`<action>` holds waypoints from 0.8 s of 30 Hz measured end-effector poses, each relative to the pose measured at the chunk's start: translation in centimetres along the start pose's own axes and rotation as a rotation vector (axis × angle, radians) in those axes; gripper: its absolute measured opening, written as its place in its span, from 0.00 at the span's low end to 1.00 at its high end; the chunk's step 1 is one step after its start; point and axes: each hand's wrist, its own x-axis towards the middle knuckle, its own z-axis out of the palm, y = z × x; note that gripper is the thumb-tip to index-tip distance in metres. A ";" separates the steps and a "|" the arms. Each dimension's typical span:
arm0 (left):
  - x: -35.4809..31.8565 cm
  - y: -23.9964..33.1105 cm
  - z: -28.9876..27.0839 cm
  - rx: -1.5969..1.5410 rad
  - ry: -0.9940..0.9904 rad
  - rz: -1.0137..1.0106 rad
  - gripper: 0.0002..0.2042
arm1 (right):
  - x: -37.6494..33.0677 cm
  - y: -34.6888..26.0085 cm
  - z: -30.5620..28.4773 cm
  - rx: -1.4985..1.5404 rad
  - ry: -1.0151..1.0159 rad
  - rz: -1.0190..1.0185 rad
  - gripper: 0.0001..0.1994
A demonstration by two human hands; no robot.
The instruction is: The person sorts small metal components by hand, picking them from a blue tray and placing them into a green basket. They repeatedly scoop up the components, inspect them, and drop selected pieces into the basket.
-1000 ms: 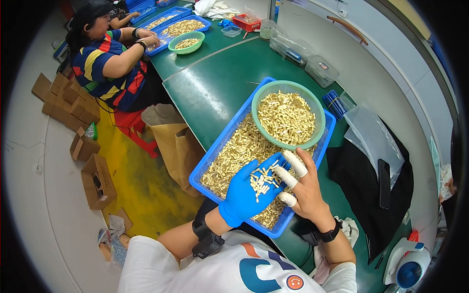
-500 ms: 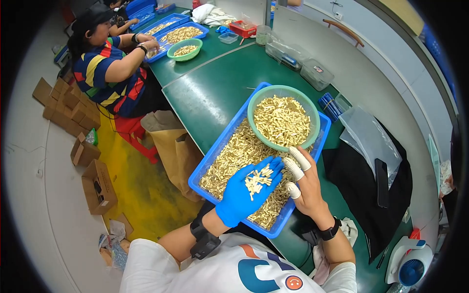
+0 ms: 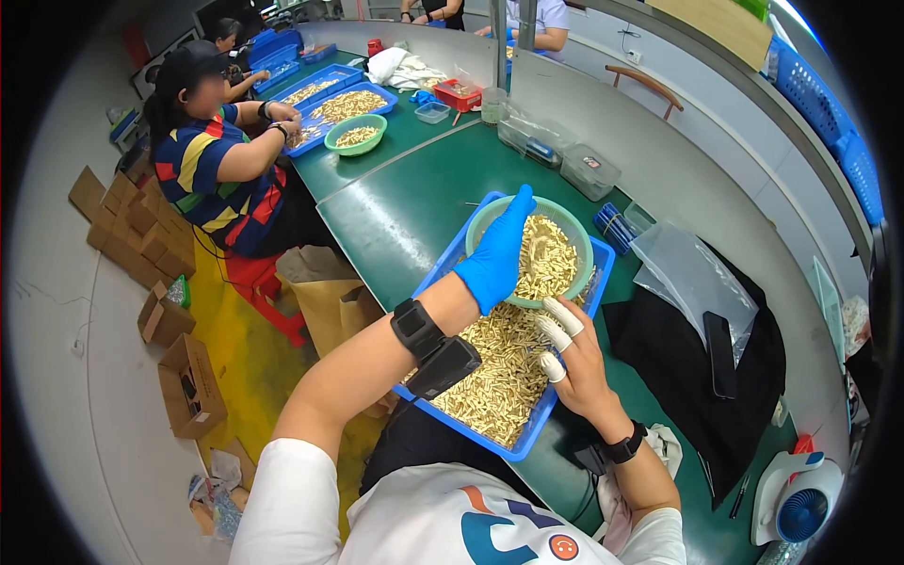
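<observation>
My left hand [image 3: 497,256], in a blue glove, is tilted on its side over the left part of a round green basin [image 3: 585,252]. Its fingers stretch toward the basin's far rim, and its palm is turned away from view. Small gold-coloured cylindrical pieces [image 3: 548,268] lie in the basin beside it. My right hand [image 3: 582,369] wears white finger cots on several fingertips. Its fingers are apart beside the basin's near rim; whether they touch it I cannot tell. The basin rests on a blue tray [image 3: 539,435] filled with more gold pieces [image 3: 490,386].
A black cloth [image 3: 659,353] with a phone [image 3: 719,353] lies to the right, near a small fan [image 3: 799,504]. Clear plastic boxes [image 3: 590,171] stand along the partition. At far left a co-worker [image 3: 212,160] sits by blue trays and another green basin [image 3: 357,135].
My left hand has moved from above the tray up to the basin and turned over; the pieces on its palm no longer show. The right hand stays near the basin.
</observation>
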 end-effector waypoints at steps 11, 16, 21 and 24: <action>-12.0 3.1 -5.0 1.599 -0.129 -0.200 0.22 | 0.5 -0.4 -0.4 0.038 0.054 -0.040 0.19; -14.0 2.8 -6.0 2.227 -0.615 0.007 0.25 | 0.3 -0.5 -0.1 0.046 0.053 -0.040 0.19; -13.9 3.1 -6.2 2.259 -0.761 -0.063 0.25 | 0.3 -1.0 0.1 0.052 0.054 -0.037 0.18; -14.0 3.1 -6.2 2.288 -0.778 -0.212 0.24 | 0.3 -1.3 0.0 0.044 0.048 -0.050 0.18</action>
